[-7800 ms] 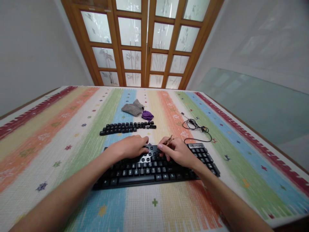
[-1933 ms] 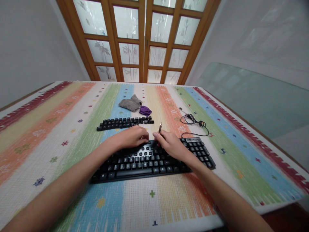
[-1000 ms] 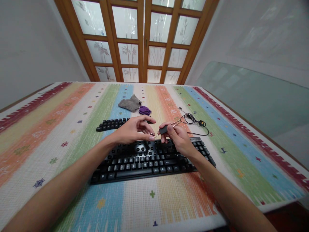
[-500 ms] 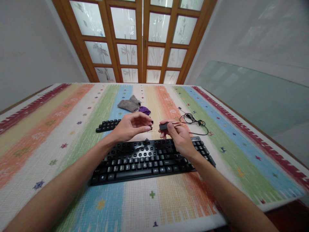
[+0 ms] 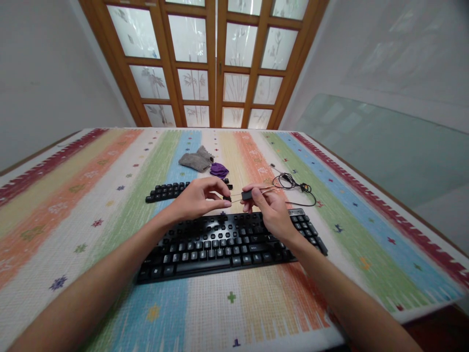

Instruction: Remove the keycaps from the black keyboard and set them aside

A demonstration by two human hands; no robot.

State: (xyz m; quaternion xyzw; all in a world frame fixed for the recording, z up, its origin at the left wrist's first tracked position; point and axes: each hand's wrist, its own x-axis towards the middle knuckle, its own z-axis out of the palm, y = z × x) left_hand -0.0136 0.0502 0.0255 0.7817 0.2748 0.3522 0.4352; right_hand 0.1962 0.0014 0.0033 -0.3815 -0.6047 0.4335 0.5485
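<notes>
My right hand (image 5: 274, 210) grips a wire keycap puller (image 5: 247, 195) by its black handle, with thin wires sticking out at both ends. The wires on one side reach toward my left hand (image 5: 200, 198), whose thumb and fingers pinch a small black keycap (image 5: 227, 198) at their tips. Both hands are held over the upper edge of a black keyboard (image 5: 203, 265). Bare key stems show across its upper rows, while the lower rows carry caps. Behind my left hand, rows of loose black keycaps (image 5: 163, 192) lie on the cloth, partly hidden.
A grey cloth (image 5: 196, 160) and a purple cloth piece (image 5: 219, 170) lie beyond the hands. To the right is a coiled black cable (image 5: 289, 181) with its plug. A striped tablecloth (image 5: 110, 195) covers the table. Wooden glazed doors (image 5: 216, 63) stand behind it.
My left fingers have shifted slightly down, and the keycap between them shows more clearly near the puller's wires. The puller has tilted a little in my right hand.
</notes>
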